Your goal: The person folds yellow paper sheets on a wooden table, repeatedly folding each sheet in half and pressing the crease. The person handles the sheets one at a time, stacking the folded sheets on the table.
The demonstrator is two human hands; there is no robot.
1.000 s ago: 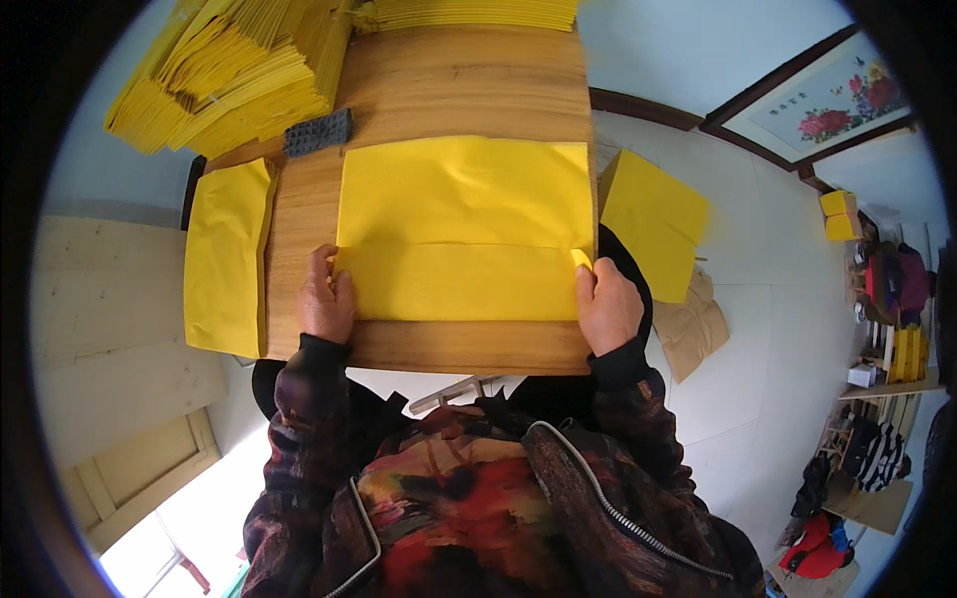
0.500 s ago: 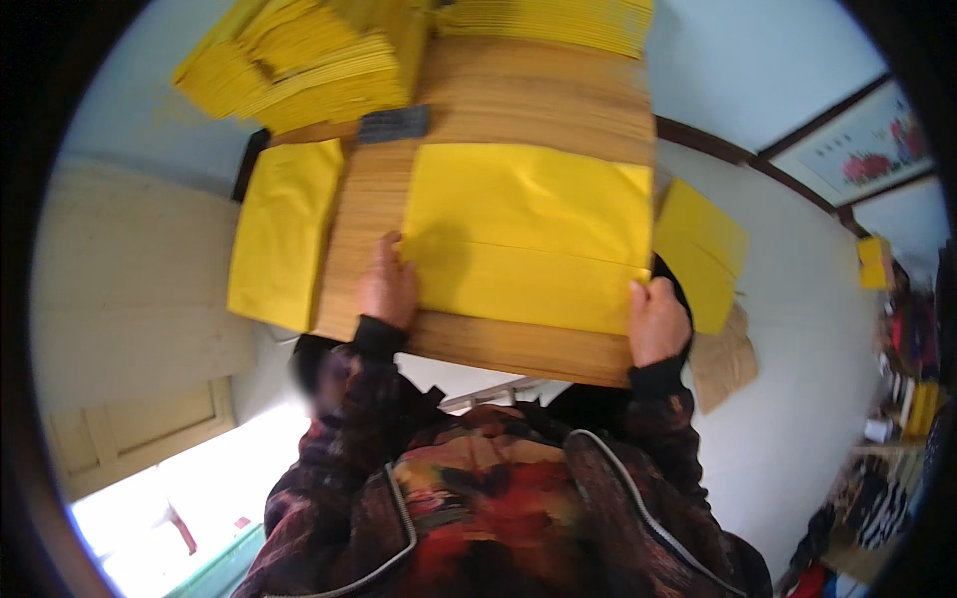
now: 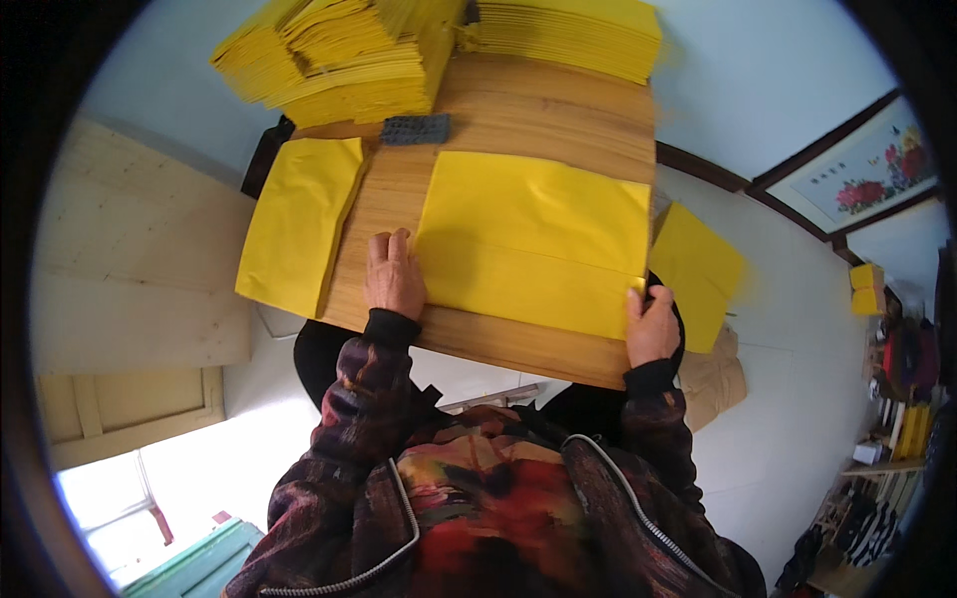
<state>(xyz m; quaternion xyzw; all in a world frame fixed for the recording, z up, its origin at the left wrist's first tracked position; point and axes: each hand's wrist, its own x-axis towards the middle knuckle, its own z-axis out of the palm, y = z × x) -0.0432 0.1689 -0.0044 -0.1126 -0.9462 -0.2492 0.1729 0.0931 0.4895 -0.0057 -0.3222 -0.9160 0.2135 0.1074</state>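
A wide yellow sheet [image 3: 533,234], which looks like paper, lies on the wooden table in front of me. A straight crease runs across it, and its upper part is slightly rippled. At its lower left edge is my left hand [image 3: 396,279], knuckles up and fingers bent against the edge; the thumb is mostly hidden. My right hand [image 3: 652,327] pinches the lower right edge between thumb and fingers. Left of the sheet, a narrower yellow folded piece [image 3: 302,224] rests along the table's left side. A dark grey textured block [image 3: 416,130] sits beyond my left hand.
Tall stacks of yellow sheets [image 3: 364,75] and a flatter yellow stack [image 3: 568,40] stand at the far side of the wooden table [image 3: 558,105]. Past its right edge, another yellow sheet [image 3: 698,274] lies low, above brown paper [image 3: 716,384]. A framed flower picture [image 3: 867,159] hangs right.
The view has shifted slightly, moving the far stacks rightward and down in the picture. My left hand's fingers have become more curled. My right hand stays at the sheet's right edge.
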